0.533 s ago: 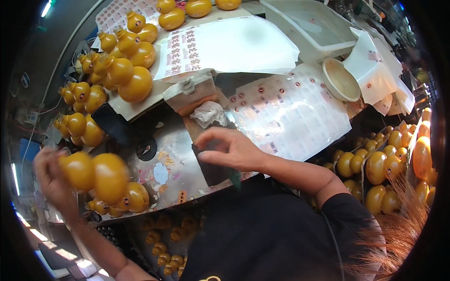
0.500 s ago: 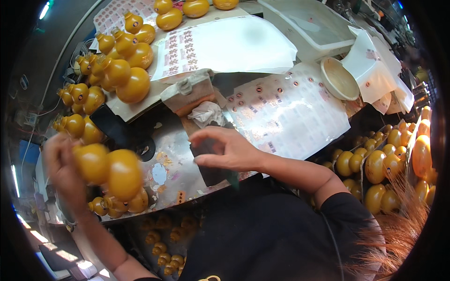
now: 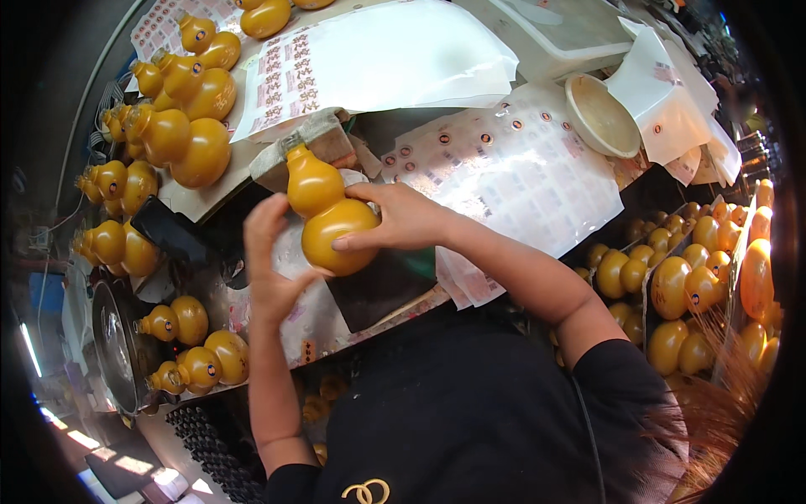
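Observation:
A glossy yellow gourd-shaped bottle is tilted over the middle of the bench, its clear neck pointing up and to the left. My right hand grips its larger bulb from the right, thumb on the near side and fingers round the far side. Close by on the left, my left hand has its thumb and fingers apart and holds nothing. A dark pad lies below the bottle. Behind the neck sits a cloth-covered block; the white crumpled cloth beside it is mostly hidden by the bottle and my right hand.
More gourd bottles stand along the left and far left. Sticker sheets cover the right of the bench, with a pale bowl and a plastic tub beyond. A round dark pan is at the left edge. Racked gourds fill the right.
The gourd bottle has moved from the left side to the middle of the bench. It has passed from my left hand to my right, and my left hand has let go.

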The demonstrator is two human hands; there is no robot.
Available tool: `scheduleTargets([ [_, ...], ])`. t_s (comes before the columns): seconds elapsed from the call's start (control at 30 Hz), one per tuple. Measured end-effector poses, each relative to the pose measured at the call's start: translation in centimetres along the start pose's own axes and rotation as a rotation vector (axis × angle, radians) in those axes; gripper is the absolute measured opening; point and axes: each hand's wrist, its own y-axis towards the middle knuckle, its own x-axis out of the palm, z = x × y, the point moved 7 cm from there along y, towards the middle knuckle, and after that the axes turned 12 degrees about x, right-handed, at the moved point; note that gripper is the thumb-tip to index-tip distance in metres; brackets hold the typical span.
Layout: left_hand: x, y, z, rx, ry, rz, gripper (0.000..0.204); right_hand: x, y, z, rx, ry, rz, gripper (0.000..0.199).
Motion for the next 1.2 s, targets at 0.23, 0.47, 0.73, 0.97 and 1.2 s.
scheduleTargets([
  [0.23, 4.8, -5.3, -1.5, -0.113, 0.094, 0.086, 0.096, 0.4, 0.0, 0.0, 0.000, -0.004, -0.058, 0.079],
  [0.47, 5.1, -2.5, 2.6, 0.062, 0.430, 0.053, 0.091, 1.0, -1.4, -0.5, -0.028, -0.023, 0.112, 0.073],
  [0.73, 6.4, -2.6, 2.6, 0.027, 0.398, 0.084, 0.082, -7.2, -11.1, 8.6, 0.047, -0.212, 0.572, 0.045],
  [0.97, 6.4, -2.6, 3.2, 0.032, 0.427, 0.090, 0.084, -19.3, -15.4, 14.9, 0.450, -0.497, 0.924, 0.036],
  [1.2, 6.2, -3.2, 2.8, 0.045, 0.474, 0.108, 0.088, -24.0, -11.3, 16.3, 0.530, -0.705, 0.947, 0.036],
])
